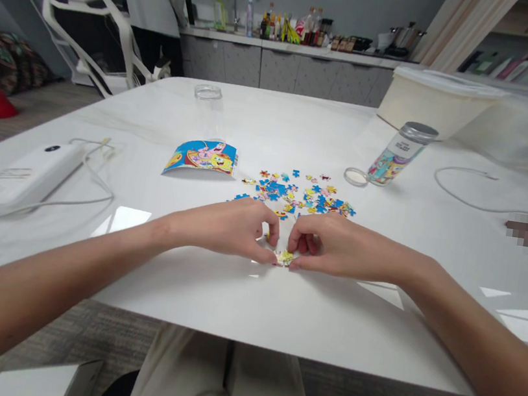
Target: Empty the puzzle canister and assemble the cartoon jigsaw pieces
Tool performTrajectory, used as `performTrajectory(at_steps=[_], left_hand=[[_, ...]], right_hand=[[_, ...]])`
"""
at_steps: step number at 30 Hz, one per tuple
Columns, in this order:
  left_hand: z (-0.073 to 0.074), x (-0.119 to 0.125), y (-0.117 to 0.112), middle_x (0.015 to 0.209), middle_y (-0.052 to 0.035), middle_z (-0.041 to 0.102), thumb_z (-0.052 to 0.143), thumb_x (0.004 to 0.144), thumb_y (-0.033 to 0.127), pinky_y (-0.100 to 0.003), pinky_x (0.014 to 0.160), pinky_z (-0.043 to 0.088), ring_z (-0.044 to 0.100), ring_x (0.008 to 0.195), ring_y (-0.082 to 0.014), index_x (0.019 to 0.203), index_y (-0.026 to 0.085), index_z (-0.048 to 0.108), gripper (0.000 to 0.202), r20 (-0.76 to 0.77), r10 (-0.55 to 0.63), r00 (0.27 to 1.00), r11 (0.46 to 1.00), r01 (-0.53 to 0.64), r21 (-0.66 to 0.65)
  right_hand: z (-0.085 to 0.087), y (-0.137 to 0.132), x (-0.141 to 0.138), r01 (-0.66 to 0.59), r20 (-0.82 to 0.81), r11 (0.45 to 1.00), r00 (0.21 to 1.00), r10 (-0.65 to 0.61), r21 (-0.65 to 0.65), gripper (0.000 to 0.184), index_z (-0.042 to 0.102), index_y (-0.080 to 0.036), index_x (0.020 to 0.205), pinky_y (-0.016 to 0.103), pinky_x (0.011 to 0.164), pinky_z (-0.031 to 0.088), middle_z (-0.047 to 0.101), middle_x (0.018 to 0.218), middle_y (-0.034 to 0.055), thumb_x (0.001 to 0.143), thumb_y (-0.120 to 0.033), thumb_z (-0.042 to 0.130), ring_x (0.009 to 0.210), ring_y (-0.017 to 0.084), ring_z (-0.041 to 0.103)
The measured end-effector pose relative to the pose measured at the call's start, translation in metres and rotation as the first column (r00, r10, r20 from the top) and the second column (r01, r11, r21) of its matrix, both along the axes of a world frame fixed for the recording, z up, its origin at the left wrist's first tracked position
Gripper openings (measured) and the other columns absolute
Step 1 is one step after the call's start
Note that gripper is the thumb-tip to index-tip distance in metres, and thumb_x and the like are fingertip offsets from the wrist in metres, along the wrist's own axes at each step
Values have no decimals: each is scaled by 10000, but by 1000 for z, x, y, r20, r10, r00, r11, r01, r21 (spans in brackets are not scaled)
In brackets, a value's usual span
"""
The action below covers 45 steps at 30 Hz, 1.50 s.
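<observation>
In the head view, a small patch of jigsaw pieces point(286, 256) is lying on the white worktop point(248, 307) near its front edge, between the left hand point(240, 229) and the right hand point(336, 244). The fingers on both sides are curling, each thumb and forefinger keeping a slight gap, their tips touching or nearly touching the patch; whether they are pinching it or only pressing its edges, I cannot tell. If the thumbs are pushing unevenly, the patch could be buckling or coming apart; a knuckle straying forward could be scattering the loose pieces point(275, 190) just beyond. The patch is looking mostly pale yellow, with darker and reddish marks, the hands hiding its full outline. The loose pieces are showing blue, yellow and pink, while a picture card point(206, 154) is arching to their left and a printed canister point(400, 155) is standing to their right
</observation>
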<state>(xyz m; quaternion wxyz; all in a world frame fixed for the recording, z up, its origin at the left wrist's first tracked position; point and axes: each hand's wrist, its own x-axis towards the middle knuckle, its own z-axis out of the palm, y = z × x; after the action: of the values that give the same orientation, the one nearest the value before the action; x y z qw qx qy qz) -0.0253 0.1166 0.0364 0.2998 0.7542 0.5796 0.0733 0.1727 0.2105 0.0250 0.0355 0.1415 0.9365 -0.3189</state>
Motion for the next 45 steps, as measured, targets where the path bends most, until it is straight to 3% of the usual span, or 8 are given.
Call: performTrajectory(at_steps=[7,14,18,23,27,30,32,45], left_hand=[[-3,5,-1,580,70,519,691,759,381,-219,588,349,452,520,-93,942,210,700,250,5,-13,1000,999,13,-32],[-2,7,0,583,66,533,651,744,287,-210,529,319,426,495,-74,803,175,667,127,70,2,998,997,4,-79],[-2,7,2,521,70,456,635,778,335,-216,471,252,348,460,-70,784,162,673,177,142,26,990,994,-10,-109],[-1,7,1,494,76,387,652,802,428,-222,473,229,311,461,-72,804,157,697,275,143,54,988,999,-54,-6],[-2,7,-2,512,73,470,656,824,340,-205,551,314,397,479,-75,916,183,717,192,60,-96,994,982,85,169],[-6,7,-4,584,38,602,597,860,218,-202,568,340,477,505,-84,992,230,742,197,-23,-269,963,939,268,215],[-8,6,-5,644,14,669,570,868,168,-202,555,341,517,525,-89,1011,244,753,245,-46,-324,945,918,326,227],[-13,0,-1,783,-17,753,570,876,183,-209,569,377,602,591,-110,1041,257,756,260,-109,-345,932,896,362,257]], right_hand=[[-2,1,1,-15,-10,1000,1000,15,-5,191,661,-182,890,255,606,392,636,794,16,826,-362,663,672,128,556],[-1,4,1,-13,7,999,1000,14,-46,313,638,-197,933,259,596,389,624,811,11,775,-455,717,682,138,538],[1,2,-2,-21,-23,993,1000,19,-115,320,648,-181,914,251,566,369,602,741,2,808,-482,683,627,122,508],[8,3,-4,-32,-20,981,999,29,-191,267,683,-164,837,240,528,322,599,668,-1,902,-388,552,574,105,474],[12,13,2,-37,49,988,998,44,-147,281,720,-170,839,256,558,348,645,705,14,909,-358,523,622,125,506],[10,18,4,-47,57,990,997,55,-135,298,742,-174,894,274,607,386,691,799,36,911,-375,521,695,148,556],[8,20,4,-26,40,988,999,33,-154,293,736,-173,987,273,614,398,706,853,46,897,-375,544,729,156,576],[3,23,5,75,80,971,995,-58,-228,186,726,-181,906,260,600,461,709,794,29,796,-298,632,673,140,609]])
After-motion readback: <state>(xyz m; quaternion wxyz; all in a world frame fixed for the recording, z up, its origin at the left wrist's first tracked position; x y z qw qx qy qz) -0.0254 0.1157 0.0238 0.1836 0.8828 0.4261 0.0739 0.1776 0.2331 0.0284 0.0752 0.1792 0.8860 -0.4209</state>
